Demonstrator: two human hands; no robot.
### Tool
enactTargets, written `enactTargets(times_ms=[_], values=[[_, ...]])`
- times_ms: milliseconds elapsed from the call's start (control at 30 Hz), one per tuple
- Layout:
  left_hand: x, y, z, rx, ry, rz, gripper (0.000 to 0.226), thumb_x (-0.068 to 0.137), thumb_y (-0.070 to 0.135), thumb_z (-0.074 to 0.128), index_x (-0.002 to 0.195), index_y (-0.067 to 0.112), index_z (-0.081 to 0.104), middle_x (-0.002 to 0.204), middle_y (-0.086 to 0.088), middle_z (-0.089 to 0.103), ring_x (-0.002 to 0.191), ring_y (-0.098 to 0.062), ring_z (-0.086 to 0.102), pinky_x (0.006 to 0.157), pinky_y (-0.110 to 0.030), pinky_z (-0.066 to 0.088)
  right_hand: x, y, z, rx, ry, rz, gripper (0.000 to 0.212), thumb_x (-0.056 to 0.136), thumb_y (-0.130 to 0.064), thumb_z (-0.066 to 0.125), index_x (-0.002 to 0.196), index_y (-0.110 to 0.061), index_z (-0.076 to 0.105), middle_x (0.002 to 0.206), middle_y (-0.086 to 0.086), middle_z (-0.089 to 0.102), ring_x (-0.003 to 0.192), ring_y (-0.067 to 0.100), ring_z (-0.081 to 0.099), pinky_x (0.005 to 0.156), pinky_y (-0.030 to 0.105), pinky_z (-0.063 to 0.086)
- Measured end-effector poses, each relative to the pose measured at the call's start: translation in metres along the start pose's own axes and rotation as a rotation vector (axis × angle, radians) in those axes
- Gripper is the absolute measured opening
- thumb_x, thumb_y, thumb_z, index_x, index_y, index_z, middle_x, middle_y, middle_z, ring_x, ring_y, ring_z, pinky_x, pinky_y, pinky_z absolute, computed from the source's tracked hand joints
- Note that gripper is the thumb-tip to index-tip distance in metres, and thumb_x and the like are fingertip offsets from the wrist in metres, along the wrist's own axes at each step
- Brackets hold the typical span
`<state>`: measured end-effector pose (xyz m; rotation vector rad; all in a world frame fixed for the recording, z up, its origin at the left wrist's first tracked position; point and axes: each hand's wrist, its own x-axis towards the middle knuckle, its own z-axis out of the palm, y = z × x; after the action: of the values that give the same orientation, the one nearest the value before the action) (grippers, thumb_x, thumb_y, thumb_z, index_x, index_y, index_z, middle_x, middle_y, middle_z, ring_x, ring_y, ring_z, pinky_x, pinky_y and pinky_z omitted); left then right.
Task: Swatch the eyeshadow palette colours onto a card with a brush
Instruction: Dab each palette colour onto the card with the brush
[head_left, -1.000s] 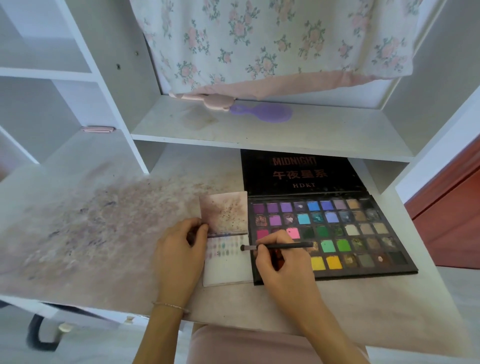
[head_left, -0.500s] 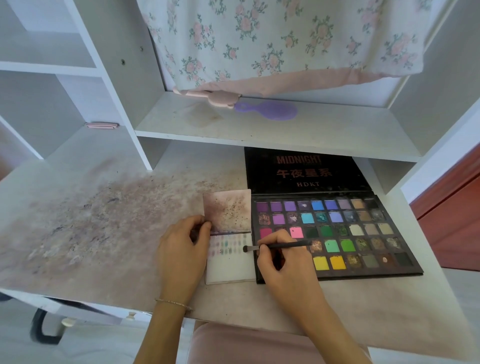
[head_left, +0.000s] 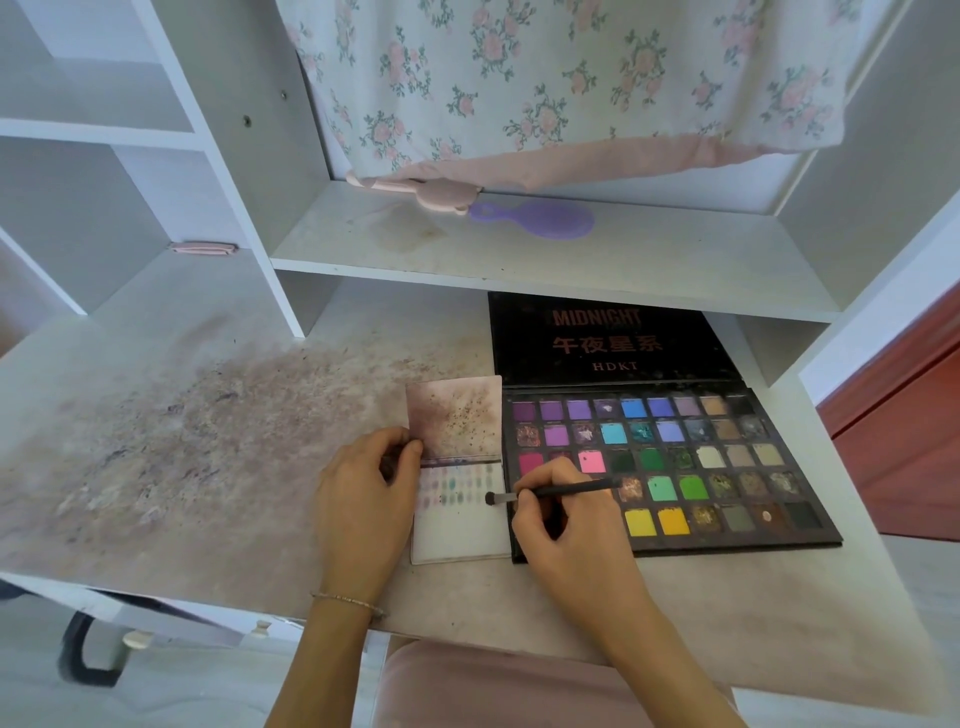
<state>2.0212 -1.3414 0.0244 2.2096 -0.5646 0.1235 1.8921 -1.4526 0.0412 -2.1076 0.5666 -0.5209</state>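
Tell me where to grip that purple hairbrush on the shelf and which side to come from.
Grip the purple hairbrush by its narrow handle, the left end with the hole, beside the pink item. It lies flat on the shelf with the wide oval head pointing right, so come from above and the front; the curtain hangs close behind.

card (head_left: 460, 525) on counter (head_left: 208, 467), touching palette (head_left: 670, 467) at right | left hand (head_left: 363, 499) on card's left edge | brush (head_left: 550, 492) tip over card, held by right hand (head_left: 566, 525) | hairbrush (head_left: 535, 219) on shelf (head_left: 571, 260) behind
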Motion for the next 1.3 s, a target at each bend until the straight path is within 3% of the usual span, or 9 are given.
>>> enactTargets(times_ms=[267,500,600,767,833,933,1000,1100,1300], values=[[0.0,-0.001,0.0,-0.007,-0.002,0.008,0.008,0.085,0.02,0.059,0.084,0.018,0.066,0.073,0.005,0.06,0.069,-0.015,0.053,0.061,-0.027,0.038,0.001,0.001,-0.007,0.196,0.257,-0.095,0.026,0.086,-0.012,0.048,0.091,-0.037,0.052,0.078,-0.011,0.055,0.066,0.004,0.053,0.053,0.008,0.04],[-0.001,-0.001,-0.001,-0.016,-0.006,0.014,0.008,0.085,0.021,0.058,0.084,0.018,0.066,0.073,0.007,0.059,0.07,-0.015,0.053,0.062,-0.029,0.04,-0.007,0.012,-0.022,0.228,0.264,-0.072,0.025,0.084,0.001,0.052,0.085,-0.023,0.057,0.076,-0.007,0.055,0.06,0.002,0.05,0.05,0.008,0.039],[-0.001,-0.001,-0.002,-0.029,-0.014,0.019,0.009,0.085,0.021,0.058,0.085,0.018,0.066,0.074,0.006,0.06,0.07,-0.015,0.053,0.064,-0.029,0.041,-0.006,0.012,-0.023,0.276,0.279,-0.023,0.018,0.081,-0.012,0.048,0.08,-0.029,0.056,0.062,-0.007,0.054,0.052,0.006,0.047,0.044,0.018,0.039],[-0.002,0.0,-0.004,-0.06,-0.021,0.006,0.008,0.086,0.021,0.058,0.084,0.018,0.065,0.073,0.007,0.058,0.07,-0.014,0.052,0.064,-0.028,0.04,0.003,0.013,-0.023,0.244,0.299,0.015,0.026,0.086,-0.008,0.05,0.078,-0.032,0.055,0.064,0.006,0.057,0.06,0.026,0.056,0.051,0.043,0.048],[-0.003,0.001,-0.004,-0.074,-0.026,-0.005,0.008,0.086,0.021,0.057,0.083,0.019,0.065,0.072,0.007,0.058,0.069,-0.014,0.052,0.064,-0.028,0.04,0.005,0.012,-0.022,0.239,0.296,0.002,0.02,0.083,-0.015,0.048,0.077,-0.032,0.055,0.063,0.005,0.055,0.057,0.019,0.056,0.048,0.033,0.048],[-0.003,0.0,-0.006,-0.094,-0.033,-0.012,0.008,0.086,0.02,0.057,0.084,0.018,0.065,0.075,0.005,0.061,0.07,-0.015,0.053,0.064,-0.028,0.04,0.007,0.013,-0.02,0.192,0.241,-0.051,0.026,0.084,-0.001,0.051,0.079,-0.026,0.055,0.061,-0.007,0.052,0.051,0.002,0.05,0.043,0.009,0.036],[-0.003,0.0,-0.008,-0.098,-0.045,-0.008,0.009,0.087,0.019,0.057,0.085,0.016,0.065,0.076,0.003,0.062,0.071,-0.016,0.053,0.065,-0.029,0.041,0.006,0.014,-0.019,0.138,0.193,-0.062,0.03,0.085,0.003,0.051,0.08,-0.026,0.054,0.066,-0.008,0.054,0.056,0.003,0.053,0.046,0.01,0.04],[-0.003,-0.001,-0.011,-0.11,-0.064,-0.003,0.01,0.087,0.017,0.056,0.085,0.015,0.065,0.077,0.0,0.063,0.072,-0.018,0.054,0.065,-0.031,0.043,0.005,0.015,-0.019,0.086,0.153,-0.053,0.021,0.083,-0.014,0.048,0.075,-0.034,0.05,0.064,-0.011,0.055,0.06,0.011,0.055,0.048,0.02,0.047],[-0.004,-0.002,-0.014,-0.128,-0.085,0.018,0.009,0.088,0.016,0.056,0.084,0.015,0.064,0.077,0.0,0.063,0.072,-0.017,0.054,0.064,-0.031,0.043,0.005,0.017,-0.017,0.018,0.115,-0.057,0.015,0.081,-0.024,0.045,0.074,-0.037,0.048,0.065,-0.012,0.055,0.064,0.005,0.055,0.05,0.012,0.043]])
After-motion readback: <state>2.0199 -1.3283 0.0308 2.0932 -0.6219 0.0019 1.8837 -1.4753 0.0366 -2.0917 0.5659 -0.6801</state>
